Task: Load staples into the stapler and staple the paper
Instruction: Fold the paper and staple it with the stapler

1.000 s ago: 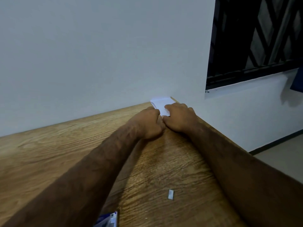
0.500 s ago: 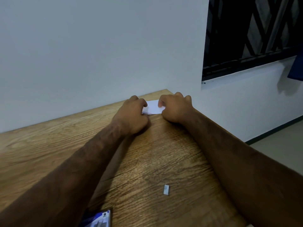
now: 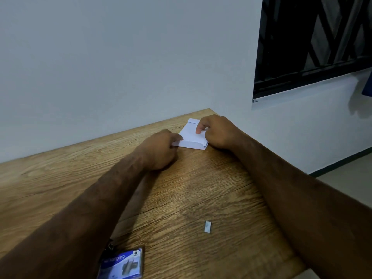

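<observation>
A folded white paper [image 3: 191, 137] lies flat at the far right corner of the wooden table [image 3: 181, 198]. My left hand [image 3: 161, 150] pinches its near left edge. My right hand [image 3: 218, 130] rests on its right side, index finger pressing down on the top sheet. A short strip of staples [image 3: 207, 226] lies loose on the table nearer me. A blue staple box [image 3: 122, 263] sits at the near edge, partly under my left forearm. No stapler is in view.
A white wall runs along the back of the table. The table's right edge drops to the floor [image 3: 350, 178]. A dark barred window [image 3: 314, 43] is at the upper right.
The paper has slid back toward me from the corner and shows more of its surface. Both hands have shifted apart to its two sides, the right index finger now on top.
</observation>
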`<move>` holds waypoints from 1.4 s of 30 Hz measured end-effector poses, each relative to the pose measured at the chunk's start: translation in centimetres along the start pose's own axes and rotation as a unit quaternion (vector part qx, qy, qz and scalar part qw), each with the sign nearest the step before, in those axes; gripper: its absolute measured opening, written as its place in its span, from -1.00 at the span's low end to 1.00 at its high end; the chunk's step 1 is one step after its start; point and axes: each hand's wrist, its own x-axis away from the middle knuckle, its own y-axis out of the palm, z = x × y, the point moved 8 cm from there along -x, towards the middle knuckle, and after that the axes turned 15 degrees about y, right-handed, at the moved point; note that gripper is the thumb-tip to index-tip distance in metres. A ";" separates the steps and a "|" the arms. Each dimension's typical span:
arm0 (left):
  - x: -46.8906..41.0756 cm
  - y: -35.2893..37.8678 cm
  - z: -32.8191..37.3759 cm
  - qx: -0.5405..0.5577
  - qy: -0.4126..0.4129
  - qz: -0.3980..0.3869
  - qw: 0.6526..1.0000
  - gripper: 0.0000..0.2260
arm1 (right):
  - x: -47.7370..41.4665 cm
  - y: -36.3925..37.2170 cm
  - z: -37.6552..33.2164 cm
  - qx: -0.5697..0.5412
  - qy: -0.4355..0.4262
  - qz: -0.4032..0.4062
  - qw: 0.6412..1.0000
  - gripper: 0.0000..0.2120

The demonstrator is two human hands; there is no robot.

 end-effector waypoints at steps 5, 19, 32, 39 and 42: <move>-0.7 0.6 0.5 -0.089 0.023 -0.004 0.996 -0.68 | 0.4 -0.1 -0.9 -0.030 -0.008 -0.013 0.999 -0.55; 0.3 1.1 1.5 -0.082 -0.002 -0.036 0.996 -0.62 | 2.2 2.9 -1.3 0.237 -0.025 -0.093 0.967 -0.35; 7.8 -1.1 -0.1 -0.127 -0.028 -0.059 0.990 -0.64 | 9.3 4.0 -6.7 0.222 -0.175 -0.074 0.956 -0.61; 13.4 -2.1 -0.7 -0.106 -0.034 -0.078 0.991 -0.66 | 13.6 5.3 -9.4 0.182 -0.224 -0.068 0.955 -0.64; 16.0 -2.8 -1.3 -0.098 -0.042 -0.086 0.991 -0.66 | 14.7 5.9 -10.6 0.127 -0.234 -0.072 0.961 -0.63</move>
